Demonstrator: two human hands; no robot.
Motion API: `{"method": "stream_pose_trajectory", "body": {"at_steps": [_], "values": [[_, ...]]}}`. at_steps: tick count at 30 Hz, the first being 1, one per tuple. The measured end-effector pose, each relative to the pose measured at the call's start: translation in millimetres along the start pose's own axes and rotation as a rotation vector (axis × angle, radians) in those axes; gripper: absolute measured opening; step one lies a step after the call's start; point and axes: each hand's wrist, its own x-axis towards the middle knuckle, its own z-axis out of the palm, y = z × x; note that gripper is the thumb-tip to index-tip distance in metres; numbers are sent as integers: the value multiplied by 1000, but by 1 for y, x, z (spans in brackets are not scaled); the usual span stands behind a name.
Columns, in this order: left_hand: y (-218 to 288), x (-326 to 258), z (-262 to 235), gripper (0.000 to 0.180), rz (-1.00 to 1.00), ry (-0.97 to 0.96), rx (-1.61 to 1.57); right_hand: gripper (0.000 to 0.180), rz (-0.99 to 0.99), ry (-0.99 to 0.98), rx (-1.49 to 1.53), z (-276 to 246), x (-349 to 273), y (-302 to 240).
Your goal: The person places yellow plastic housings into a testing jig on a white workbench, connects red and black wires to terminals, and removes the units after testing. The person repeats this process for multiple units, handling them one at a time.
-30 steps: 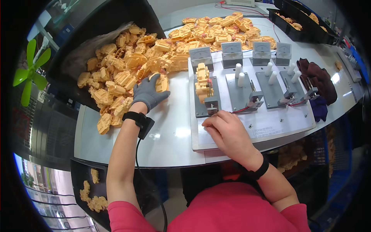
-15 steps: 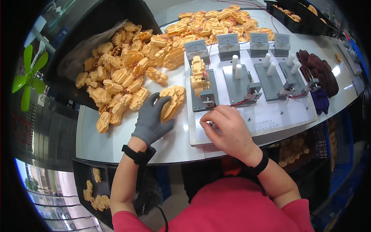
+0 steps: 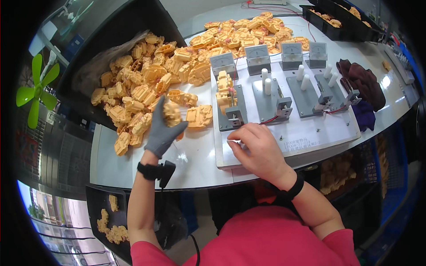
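Observation:
My left hand (image 3: pixel 162 135), in a grey glove, is at the right edge of a heap of yellow-orange moulded plastic parts (image 3: pixel 137 91). Its index finger and thumb are spread wide apart. Between them shows one plastic housing (image 3: pixel 172 114); I cannot tell how firmly it is touched. Another flat housing (image 3: pixel 199 116) lies just right of the thumb. My bare right hand (image 3: pixel 258 153) hovers over the front left of a white test board (image 3: pixel 310 142), fingertips curled together. What they pinch, if anything, is hidden. Beyond them, a yellow part (image 3: pixel 224 91) stands in the leftmost grey fixture (image 3: pixel 239 99).
Grey fixtures with white pegs (image 3: pixel 305 82) and a row of analog meters (image 3: pixel 256 58) stand on the board. More parts (image 3: pixel 248 33) spread behind it. A dark cloth (image 3: pixel 364 84) lies at right. A tipped black bin (image 3: pixel 111 40) backs the heap; a green fan (image 3: pixel 37 92) is far left.
My left hand has moved left and away from the housing beside the board, its fingers spreading toward the heap. That housing now lies flatter. My right hand stays nearly still.

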Motion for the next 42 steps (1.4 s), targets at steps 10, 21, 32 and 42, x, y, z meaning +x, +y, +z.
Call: {"method": "stream_pose_trajectory", "body": {"at_steps": [10,21,32,42], "values": [[10,-111,-20,44,-287,229,-1406,19,204,222,312,-5,-4,1],[7,-135,-16,64,-183,253,-1610,22,218,493,320,-57,-13,15],[96,-76,-8,74,-88,87,-1530,31,267,425,169,-62,-14,32],[164,-5,23,63,-181,-108,-1476,24,206,360,248,-72,-16,29]]}}
